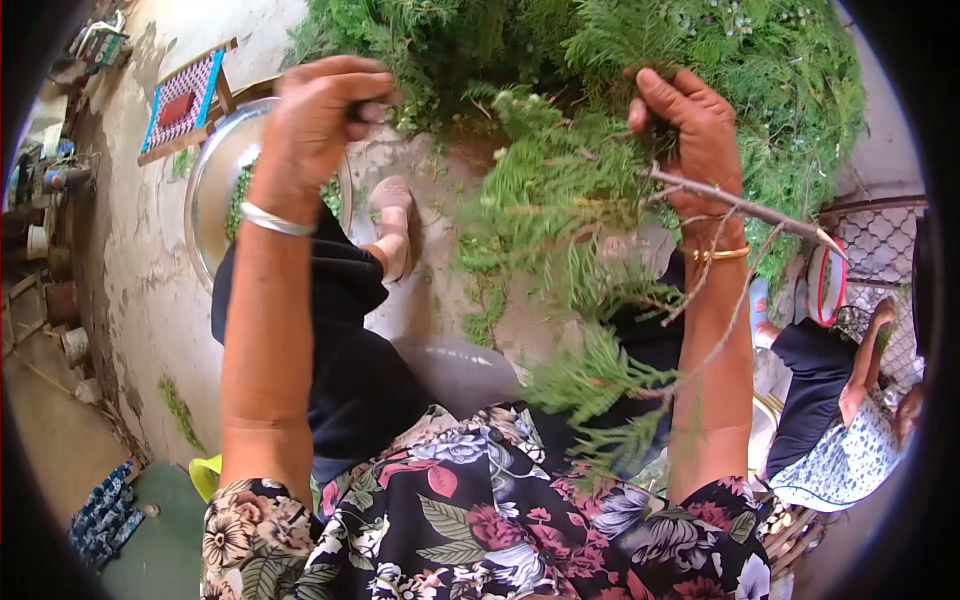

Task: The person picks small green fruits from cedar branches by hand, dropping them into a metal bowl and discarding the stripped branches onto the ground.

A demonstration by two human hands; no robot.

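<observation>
My right hand (695,130) is closed around an evergreen branch (760,208), whose bare, cut end points toward the lower right. Feathery green sprays from it hang over my lap and right forearm. My left hand (330,105) is raised on the other side, fingers curled together; whether anything is in them is hidden. Below and beside that hand stands a wide metal basin (203,215) with small green pieces inside. A large heap of evergreen branches (480,45) fills the ground in front of me.
A low woven stool (185,105) stands beyond the basin. On the right, another person (835,440) sits near a red-rimmed container (828,280) and a lattice panel (880,240). Green scraps lie on the concrete floor (150,290). A dark green surface (165,530) is at lower left.
</observation>
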